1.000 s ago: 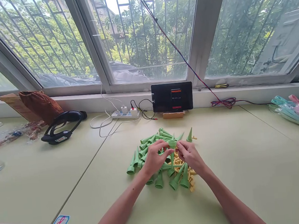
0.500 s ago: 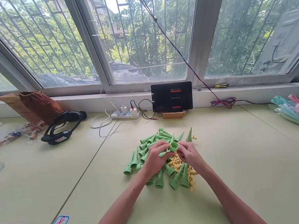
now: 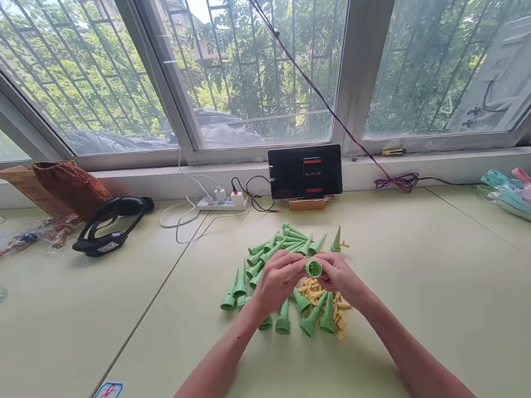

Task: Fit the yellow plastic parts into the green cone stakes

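Observation:
My left hand (image 3: 276,278) is closed around a green plastic cone (image 3: 313,268), its round open end facing the camera. My right hand (image 3: 340,277) pinches at the cone's rim from the right; what it holds between the fingers is hidden. Both hands hover over a pile of several green cones (image 3: 270,254) on the pale green table (image 3: 442,307). A heap of small yellow plastic pieces (image 3: 323,293) lies under the hands. One green cone (image 3: 337,240) stands upright behind the pile.
A dark tablet (image 3: 305,172) leans on the window sill, with a power strip (image 3: 222,203) and cables to its left. Black headgear (image 3: 110,228) and a brown pouch (image 3: 71,185) lie at the left. A bag of coloured clips (image 3: 523,198) sits at the far right.
The held cone has turned from hanging point-down to lying level with its open end towards the camera. Both hands have shifted slightly down and closer together.

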Action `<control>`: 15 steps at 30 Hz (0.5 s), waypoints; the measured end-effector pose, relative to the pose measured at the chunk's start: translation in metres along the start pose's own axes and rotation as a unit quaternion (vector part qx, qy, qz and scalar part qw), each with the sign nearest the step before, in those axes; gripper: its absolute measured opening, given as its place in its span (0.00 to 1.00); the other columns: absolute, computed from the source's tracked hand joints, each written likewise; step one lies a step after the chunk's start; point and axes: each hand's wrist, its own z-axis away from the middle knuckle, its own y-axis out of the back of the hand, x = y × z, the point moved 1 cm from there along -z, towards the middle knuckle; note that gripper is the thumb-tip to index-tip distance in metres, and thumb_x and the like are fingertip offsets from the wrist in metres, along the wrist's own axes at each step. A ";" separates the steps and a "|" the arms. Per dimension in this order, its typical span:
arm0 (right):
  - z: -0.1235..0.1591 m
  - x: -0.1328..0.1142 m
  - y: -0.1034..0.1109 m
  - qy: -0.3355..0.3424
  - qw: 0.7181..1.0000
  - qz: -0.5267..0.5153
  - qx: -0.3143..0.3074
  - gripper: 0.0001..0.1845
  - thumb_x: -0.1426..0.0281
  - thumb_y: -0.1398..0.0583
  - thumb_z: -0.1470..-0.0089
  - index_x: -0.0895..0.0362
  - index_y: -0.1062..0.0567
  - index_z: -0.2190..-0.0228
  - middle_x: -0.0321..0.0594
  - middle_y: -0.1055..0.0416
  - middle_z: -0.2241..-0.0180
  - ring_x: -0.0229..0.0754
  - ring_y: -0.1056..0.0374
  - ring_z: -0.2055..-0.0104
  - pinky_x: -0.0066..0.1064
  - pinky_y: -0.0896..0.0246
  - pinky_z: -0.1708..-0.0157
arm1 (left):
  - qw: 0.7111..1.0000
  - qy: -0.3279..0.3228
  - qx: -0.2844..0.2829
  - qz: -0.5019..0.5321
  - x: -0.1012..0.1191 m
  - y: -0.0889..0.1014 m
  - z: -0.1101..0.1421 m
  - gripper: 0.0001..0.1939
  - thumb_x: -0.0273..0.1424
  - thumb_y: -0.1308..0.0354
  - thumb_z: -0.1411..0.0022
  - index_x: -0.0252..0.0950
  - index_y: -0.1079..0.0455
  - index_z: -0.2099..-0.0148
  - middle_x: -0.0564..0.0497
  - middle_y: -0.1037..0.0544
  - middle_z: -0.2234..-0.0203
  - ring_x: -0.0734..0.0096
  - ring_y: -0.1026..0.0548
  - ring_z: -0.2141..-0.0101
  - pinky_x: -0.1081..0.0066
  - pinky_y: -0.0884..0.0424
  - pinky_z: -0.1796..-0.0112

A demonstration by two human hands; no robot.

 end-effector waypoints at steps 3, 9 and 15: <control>-0.002 0.002 -0.001 0.007 1.000 -0.013 0.014 0.22 0.58 0.41 0.45 0.55 0.44 0.81 0.24 0.60 0.82 0.27 0.63 0.84 0.25 0.70 0.85 | 1.000 0.021 0.007 0.004 -0.002 -0.001 0.002 0.13 0.26 0.46 0.33 0.41 0.26 0.49 0.47 0.22 0.62 0.68 0.28 0.62 0.67 0.30 0.61; -0.002 0.002 -0.002 0.059 0.996 -0.001 0.063 0.23 0.56 0.42 0.43 0.55 0.42 0.80 0.25 0.56 0.83 0.29 0.60 0.83 0.26 0.66 0.84 | 0.990 0.134 0.045 0.021 0.000 -0.001 -0.001 0.10 0.30 0.42 0.36 0.39 0.26 0.52 0.47 0.24 0.61 0.70 0.27 0.65 0.70 0.29 0.62; 0.000 0.006 0.000 0.126 0.981 0.096 0.111 0.21 0.58 0.45 0.38 0.55 0.41 0.79 0.28 0.52 0.82 0.31 0.56 0.81 0.27 0.61 0.82 | 0.950 0.281 0.045 0.131 0.001 0.000 -0.005 0.13 0.36 0.47 0.33 0.34 0.28 0.66 0.51 0.25 0.73 0.74 0.29 0.73 0.74 0.32 0.70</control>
